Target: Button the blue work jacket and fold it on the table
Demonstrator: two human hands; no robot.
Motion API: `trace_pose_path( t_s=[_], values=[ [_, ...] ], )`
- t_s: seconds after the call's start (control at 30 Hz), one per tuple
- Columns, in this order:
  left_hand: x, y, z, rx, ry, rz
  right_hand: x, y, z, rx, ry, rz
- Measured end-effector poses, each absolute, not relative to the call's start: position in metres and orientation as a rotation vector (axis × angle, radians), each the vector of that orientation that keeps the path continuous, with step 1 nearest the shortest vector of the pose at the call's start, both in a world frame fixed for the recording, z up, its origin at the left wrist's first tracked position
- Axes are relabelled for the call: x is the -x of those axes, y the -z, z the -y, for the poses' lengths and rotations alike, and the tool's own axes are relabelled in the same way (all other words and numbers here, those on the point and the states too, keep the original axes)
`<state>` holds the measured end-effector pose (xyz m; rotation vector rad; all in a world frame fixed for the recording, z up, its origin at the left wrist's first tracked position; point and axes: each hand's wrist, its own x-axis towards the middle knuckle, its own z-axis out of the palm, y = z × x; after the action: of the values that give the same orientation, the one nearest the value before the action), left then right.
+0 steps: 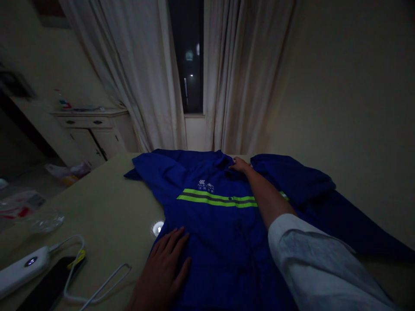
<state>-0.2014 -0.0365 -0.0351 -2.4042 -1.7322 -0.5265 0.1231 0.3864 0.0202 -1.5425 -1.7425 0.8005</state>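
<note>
We have a blue work jacket point(210, 246) spread front up across a pale table point(126, 207), its collar point(223, 161) at the far end and its sleeves reaching out to either side. Our left hand point(168, 257) lies palm down on the near left part of the jacket, fingers extended and close together, thumb set apart, with nothing in its grasp. Our right hand point(240, 165) reaches to the collar, its fingers bent at the edge of the cloth; we cannot tell whether they pinch it. The right forearm, bare below a light grey sleeve point(311, 255), crosses over the yellow-green reflective band point(207, 198) on the chest, and a white logo point(205, 185) sits just above that band. To the left of the jacket, near the table's front edge, we see a white power bank point(26, 268) beside a black smartphone point(48, 285), with a looped white cable point(77, 299) running from the power bank and crossing the phone. Crumpled clear plastic packaging point(47, 222) lies beyond them. Past the table, light curtains point(139, 65) flank a dark window point(186, 52), and a white cabinet point(87, 138) stands at left.
</note>
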Motion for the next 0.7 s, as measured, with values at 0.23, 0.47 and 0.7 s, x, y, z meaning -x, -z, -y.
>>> trace_pose_path(
  t_s=[0.23,0.47,0.7],
  values=[
    [0.203,0.037,0.037,2.438,0.530,1.788,-0.165,-0.073,-0.365,1.328,-0.488,1.753],
    [0.207,0.046,0.033,2.453,0.522,1.776,-0.213,-0.061,-0.229,1.045,-1.027,2.509],
    [0.214,0.055,0.026,2.464,0.527,1.742,-0.223,-0.036,-0.182,1.289,-0.328,2.232]
  ],
)
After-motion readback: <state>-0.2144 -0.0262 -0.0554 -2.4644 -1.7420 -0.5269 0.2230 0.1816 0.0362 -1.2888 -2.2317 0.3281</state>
